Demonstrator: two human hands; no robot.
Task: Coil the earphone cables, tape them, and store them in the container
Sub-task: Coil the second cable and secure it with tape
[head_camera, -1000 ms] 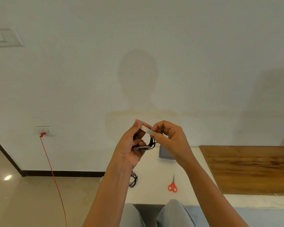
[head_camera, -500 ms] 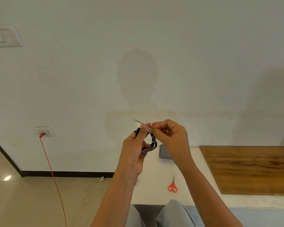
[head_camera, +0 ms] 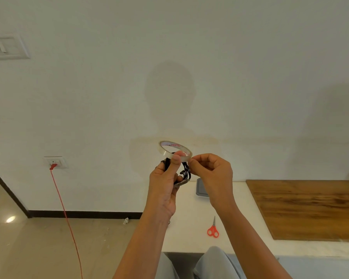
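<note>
Your left hand [head_camera: 163, 185] grips the coiled black earphone cable [head_camera: 187, 170], thumb pinning the clear tape roll [head_camera: 164, 152] at the cable's 12 o'clock. Your right hand [head_camera: 212, 172] pinches the roll's 3 o'clock edge.

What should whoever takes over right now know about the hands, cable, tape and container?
Left hand: grip holds the coiled black earphone cable, thumb on the clear ring-shaped tape roll.
Right hand: pinches the roll's near edge.
Grey plastic container and red-handled scissors lie on the white table.
Done: cable coiled.
Left: tape the coil, cut the tape, store it in the container.
</note>
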